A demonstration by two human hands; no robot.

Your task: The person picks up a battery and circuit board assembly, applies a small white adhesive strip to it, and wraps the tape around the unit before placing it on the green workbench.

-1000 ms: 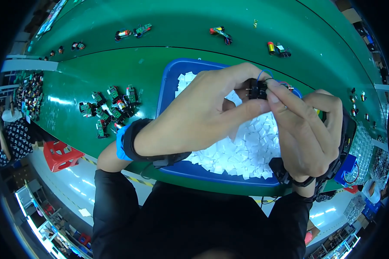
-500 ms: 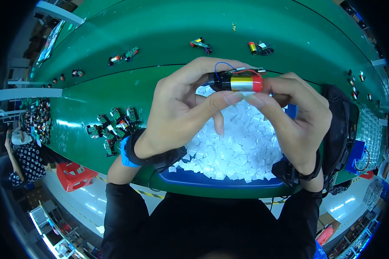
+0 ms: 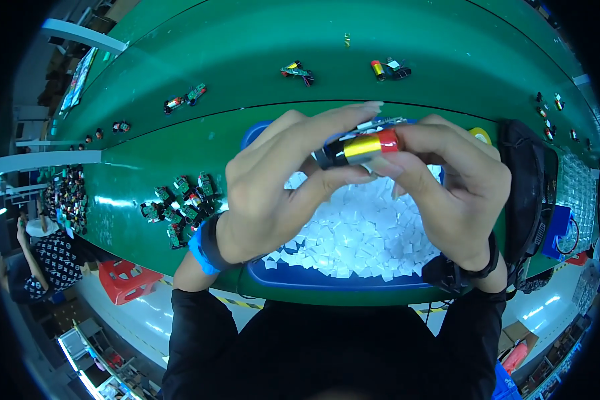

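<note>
A cylindrical battery (image 3: 363,148) with black, gold and red bands is held in the air, tilted with its red end higher. A small circuit board (image 3: 380,125) lies along its upper side. My left hand (image 3: 267,183) grips the black end, with its forefinger reaching over the board and the thumb below. At the red end, my right hand (image 3: 457,180) pinches the battery between thumb and fingers. Below both hands stands a blue tray (image 3: 353,285) heaped with small white square pieces (image 3: 363,230). My fingers hide part of the board.
Several battery-and-board assemblies (image 3: 183,203) are piled left of the tray. More assemblies (image 3: 390,69) lie spaced along the far green strip. A black bag (image 3: 523,193) and clear plastic trays (image 3: 577,187) stand at right. Another person (image 3: 50,260) sits at far left beside a red stool (image 3: 127,280).
The battery has tilted, its red end rising and black end dropping. My left forefinger has stretched across the board. The whole view has shifted slightly.
</note>
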